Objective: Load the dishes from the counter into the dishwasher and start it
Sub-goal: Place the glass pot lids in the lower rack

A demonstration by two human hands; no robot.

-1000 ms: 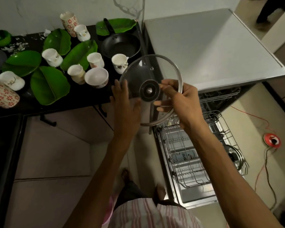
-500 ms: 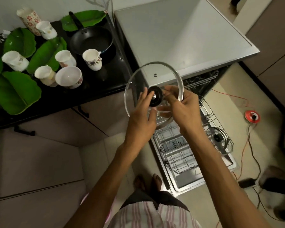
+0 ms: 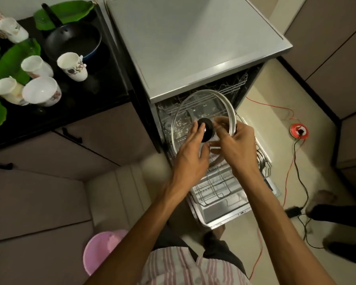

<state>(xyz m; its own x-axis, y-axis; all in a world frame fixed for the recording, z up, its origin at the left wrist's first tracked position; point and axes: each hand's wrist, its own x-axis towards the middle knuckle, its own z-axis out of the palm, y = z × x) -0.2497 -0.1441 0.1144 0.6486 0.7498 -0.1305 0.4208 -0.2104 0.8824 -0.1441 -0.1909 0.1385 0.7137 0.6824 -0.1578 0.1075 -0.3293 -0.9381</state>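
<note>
A: left side first; what's on the black counter (image 3: pixel 74 112)?

B: green plates (image 3: pixel 10 60) at the far left; white cups (image 3: pixel 72 66) and a white bowl (image 3: pixel 42 91) among them; a dark frying pan (image 3: pixel 72 41) behind the cups, handle pointing to the back; a pink tub (image 3: pixel 100 251) on the floor below, near the person's striped shirt.

A: ok, middle; hands?

B: glass lid (image 3: pixel 201 108) held up over the open dishwasher (image 3: pixel 193 48), tilted; left hand (image 3: pixel 190 155) reaches its fingers to the black knob (image 3: pixel 206 129) in the lid's middle, fingers fairly straight; touching or pinching the knob, can't tell which; right hand (image 3: pixel 235 147) curls round the lid's right rim, thumb on one face, fingers on the other; so the right hand has it.

A: lid in the rack yet?

B: no; in the air above the pulled-out lower rack (image 3: pixel 220 186), touching nothing but the hands; a second lid (image 3: pixel 262 159) stands at the rack's right edge, mostly hidden behind the right wrist.

A: right side?

B: red round socket thing (image 3: pixel 298 131) on the floor, black and red cables (image 3: pixel 300 161) running from it; someone's feet (image 3: pixel 321 199) at the far right edge.
</note>
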